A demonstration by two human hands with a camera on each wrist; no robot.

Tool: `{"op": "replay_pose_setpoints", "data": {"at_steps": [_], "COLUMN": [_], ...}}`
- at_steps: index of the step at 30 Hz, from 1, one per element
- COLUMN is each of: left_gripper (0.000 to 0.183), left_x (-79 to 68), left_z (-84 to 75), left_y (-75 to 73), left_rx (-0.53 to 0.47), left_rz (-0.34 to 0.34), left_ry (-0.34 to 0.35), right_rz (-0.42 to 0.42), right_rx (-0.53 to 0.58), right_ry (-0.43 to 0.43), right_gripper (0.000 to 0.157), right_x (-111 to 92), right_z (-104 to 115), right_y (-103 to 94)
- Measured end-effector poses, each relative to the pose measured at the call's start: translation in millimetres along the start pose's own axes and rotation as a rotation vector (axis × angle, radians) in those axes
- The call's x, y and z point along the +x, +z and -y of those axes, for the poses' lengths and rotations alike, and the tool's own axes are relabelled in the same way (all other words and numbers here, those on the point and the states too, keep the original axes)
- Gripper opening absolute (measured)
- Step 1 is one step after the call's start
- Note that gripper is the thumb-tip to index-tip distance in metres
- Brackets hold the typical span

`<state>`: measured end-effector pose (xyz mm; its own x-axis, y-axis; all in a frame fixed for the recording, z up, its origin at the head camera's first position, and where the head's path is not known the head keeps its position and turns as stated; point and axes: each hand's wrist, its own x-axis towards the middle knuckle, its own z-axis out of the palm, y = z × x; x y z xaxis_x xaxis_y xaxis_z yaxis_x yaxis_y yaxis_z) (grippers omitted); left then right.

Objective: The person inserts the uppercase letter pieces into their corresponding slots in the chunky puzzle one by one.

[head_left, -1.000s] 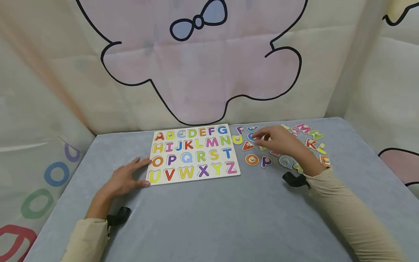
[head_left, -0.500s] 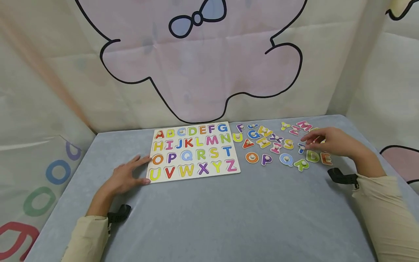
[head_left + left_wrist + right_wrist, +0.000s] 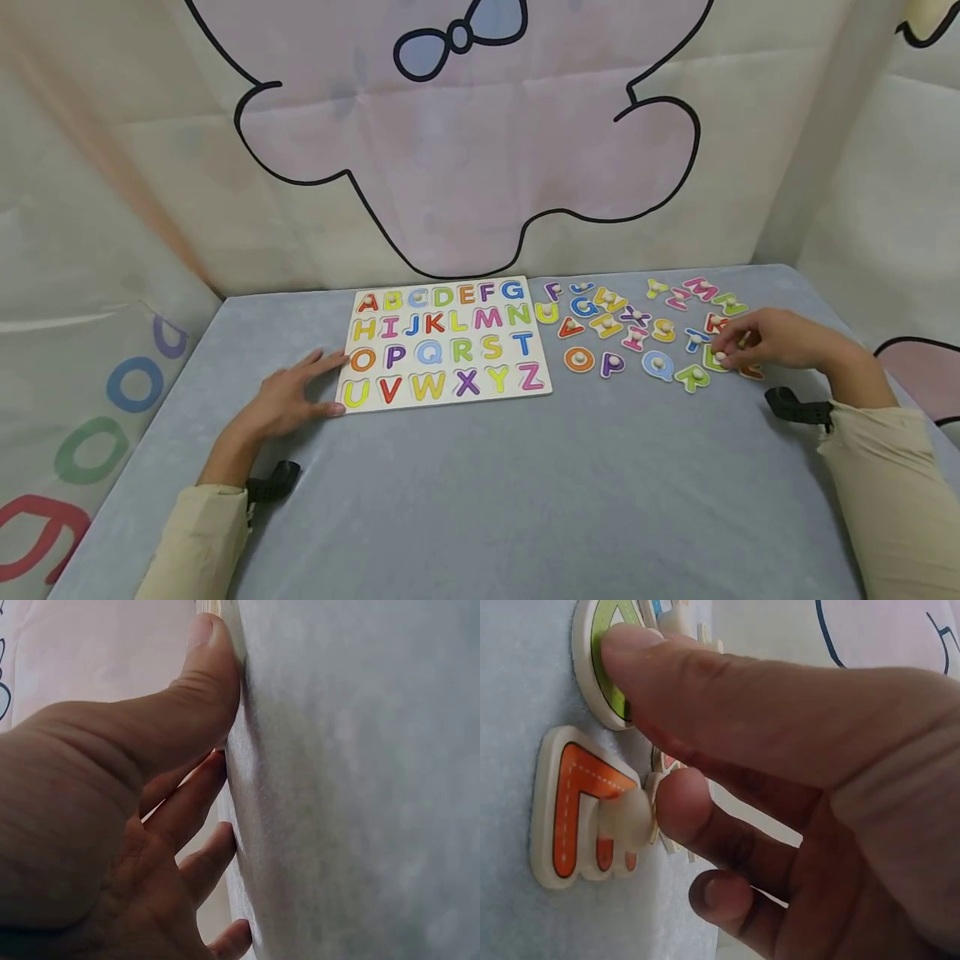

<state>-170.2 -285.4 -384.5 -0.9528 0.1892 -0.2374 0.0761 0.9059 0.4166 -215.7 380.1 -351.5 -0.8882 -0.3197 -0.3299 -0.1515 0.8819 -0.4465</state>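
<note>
In the head view a white wooden alphabet board (image 3: 480,387) lies flat, printed with coloured letters in rows. My left hand (image 3: 281,402) touches its left edge with straight fingers, the thumb at the near corner. Over the loose letters to the right, my right hand (image 3: 780,340) pinches the knob of a green letter D (image 3: 609,694) between thumb and fingertips. The D appears flat on the cloth in the right wrist view, its knob mostly covered by the thumb. Beside it, close under the other fingers, is an orange letter E (image 3: 568,817) with a pale knob.
Several knobbed letters lie right of the board, among them an O (image 3: 579,360), a P (image 3: 612,365), a Q (image 3: 657,365) and a green R (image 3: 692,377). A grey-blue cloth covers the table (image 3: 480,500). Behind rises a fabric wall (image 3: 450,150) with a pink drawing.
My right hand has moved right, from above the blue G across the loose letters and down to the green D. The left hand has stayed at the board's left edge.
</note>
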Motion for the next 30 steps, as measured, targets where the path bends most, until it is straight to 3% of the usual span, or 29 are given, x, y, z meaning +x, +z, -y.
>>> {"op": "replay_pose_setpoints", "data": {"at_steps": [8,17,23,30], "left_gripper": [0.086,0.089,0.089,0.088], "left_x": [4.3,2.0,0.6,-0.1], "left_z": [-0.3,-0.5,1.2,1.2], "left_y": [-0.3,-0.3,0.6,0.4], "left_rx": [0.004,0.009,0.006,0.002], "left_rz": [-0.006,0.004,-0.005,-0.016], "left_ry": [0.027,-0.019,-0.003,0.012], "right_rz": [-0.080,-0.158,-0.125,-0.060], "right_rx": [-0.054,-0.103,-0.049,-0.016], "right_ry": [-0.013,-0.108,-0.203,-0.277], "right_gripper": [0.027,0.021,0.016,0.011], "right_x": [-7,2,21,59], "right_z": [11,53,91,148], "right_y": [-4.3,1.0,9.1,27.0]}}
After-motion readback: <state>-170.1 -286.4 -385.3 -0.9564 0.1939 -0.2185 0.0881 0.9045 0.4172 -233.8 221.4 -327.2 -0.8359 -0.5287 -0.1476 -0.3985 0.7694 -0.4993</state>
